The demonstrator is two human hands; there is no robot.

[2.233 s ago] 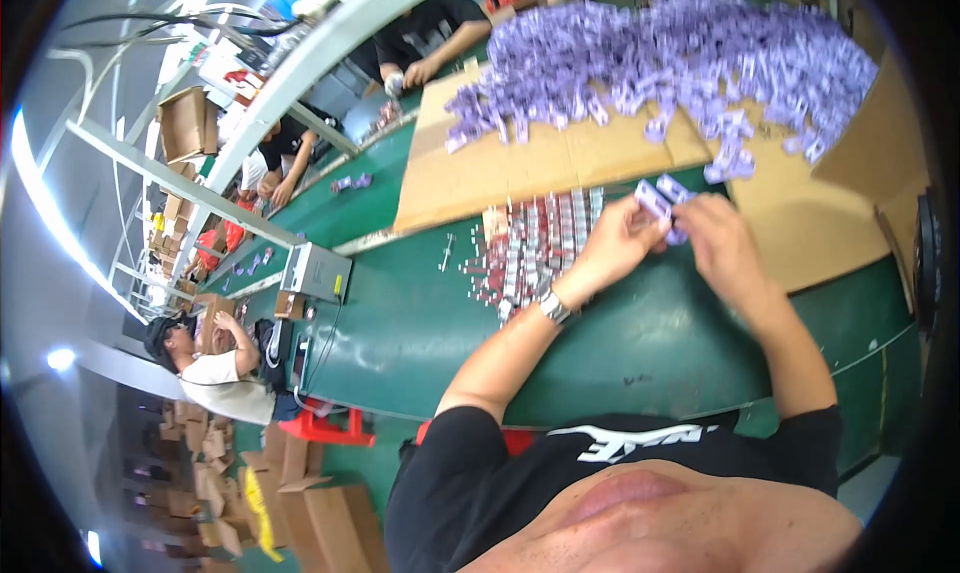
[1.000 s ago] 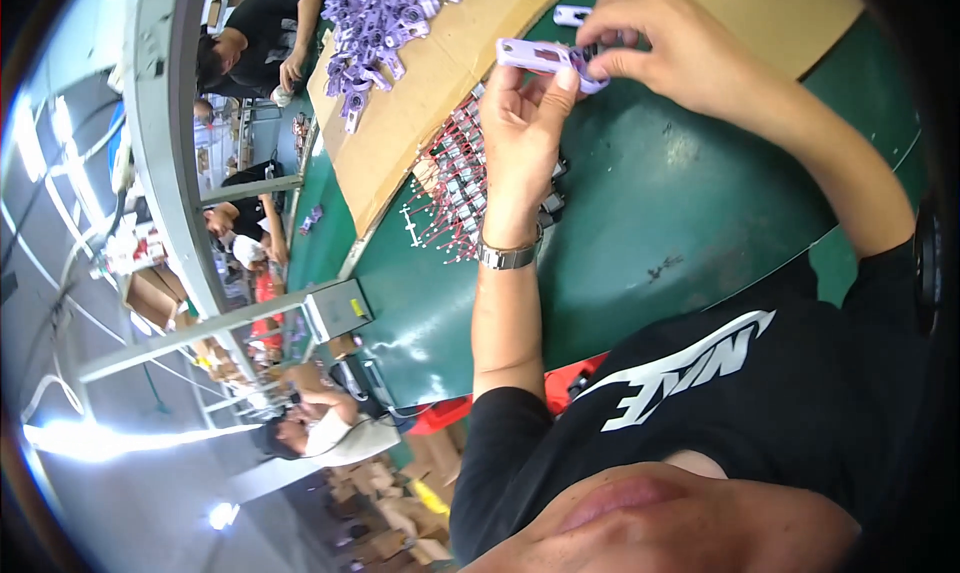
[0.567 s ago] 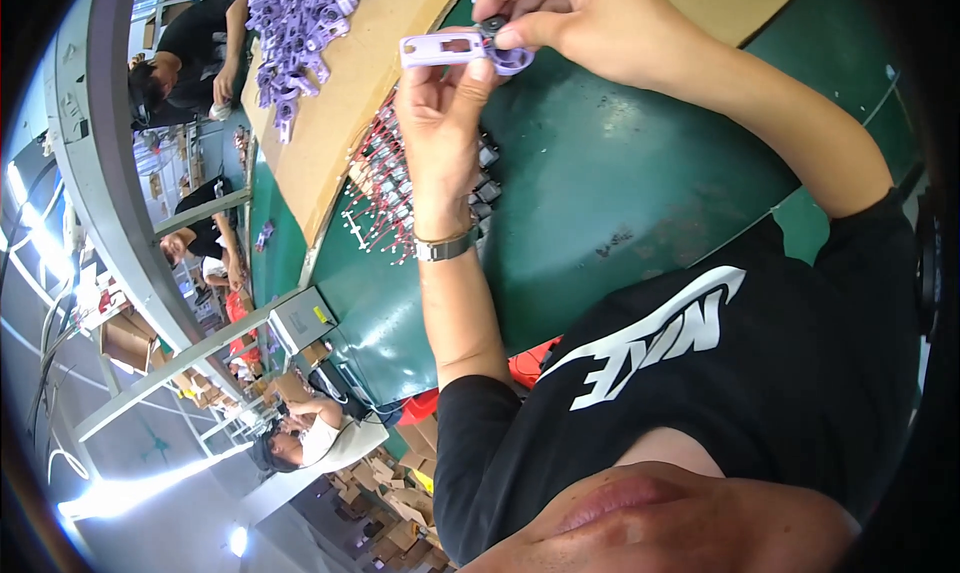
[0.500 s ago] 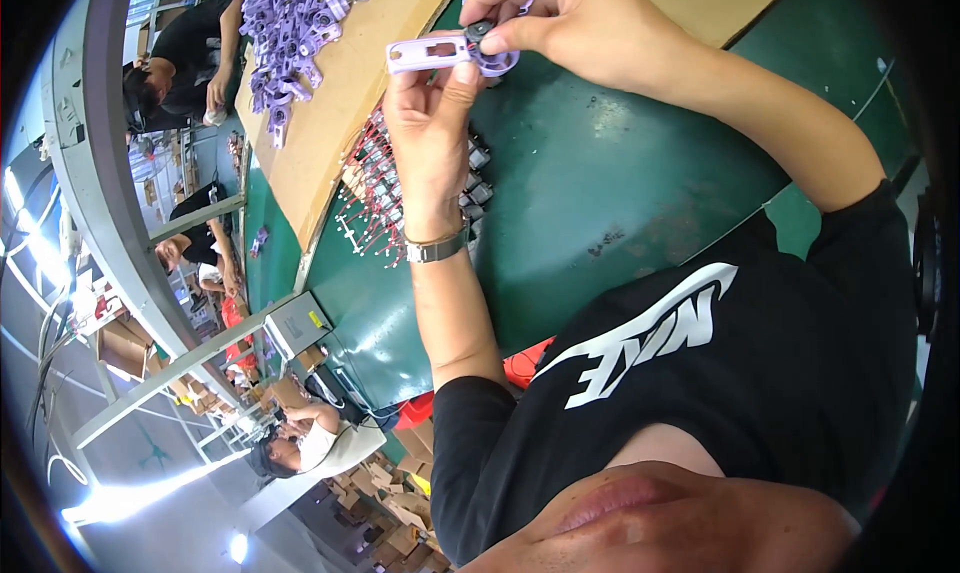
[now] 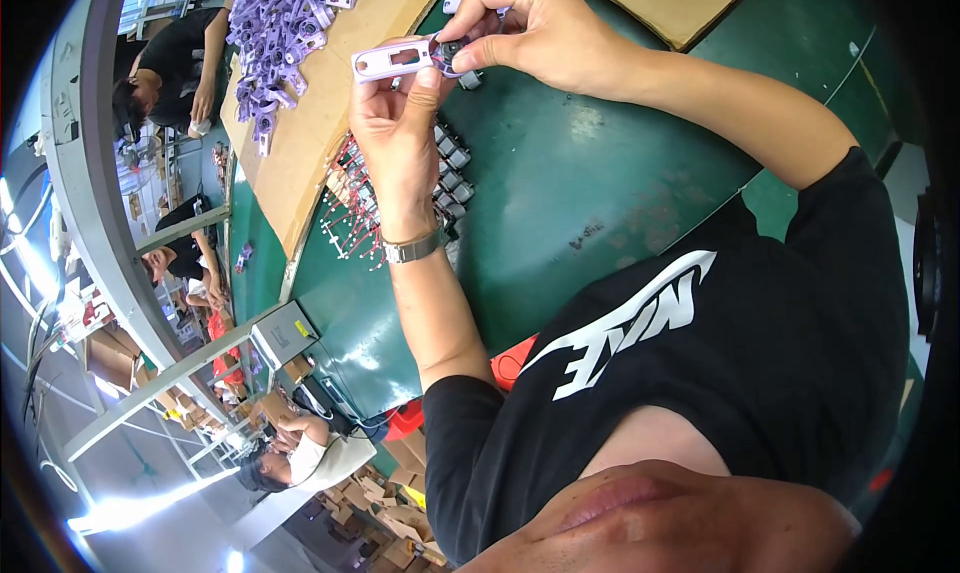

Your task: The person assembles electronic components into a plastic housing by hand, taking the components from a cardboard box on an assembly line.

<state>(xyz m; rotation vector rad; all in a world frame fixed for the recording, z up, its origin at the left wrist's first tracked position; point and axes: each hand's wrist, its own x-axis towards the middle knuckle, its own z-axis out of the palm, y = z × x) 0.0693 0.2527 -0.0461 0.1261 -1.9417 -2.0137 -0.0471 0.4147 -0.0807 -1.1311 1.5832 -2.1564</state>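
A lilac plastic housing (image 5: 380,65) with a rectangular cut-out and a rounded end is held up over the table. My left hand (image 5: 395,123), wearing a metal-banded watch, pinches it between thumb and fingers from below. At its rounded end, the thumb and fingers of my right hand (image 5: 535,33) close on a small round black part (image 5: 452,51) that sits against the housing. Thin wires show beside that part. My fingers partly cover the rounded end, so how far the part is seated cannot be made out.
Below my left hand lies a pile of small silvery motors (image 5: 452,178) with red wires (image 5: 348,208) on the green table (image 5: 600,193). Many lilac housings (image 5: 275,33) are heaped on a cardboard sheet (image 5: 320,98). Other people work at the left, past a metal frame (image 5: 90,173).
Both hands and the housing appear slightly further left, as the whole view has shifted a little. The housing and black part stay gripped the same way.
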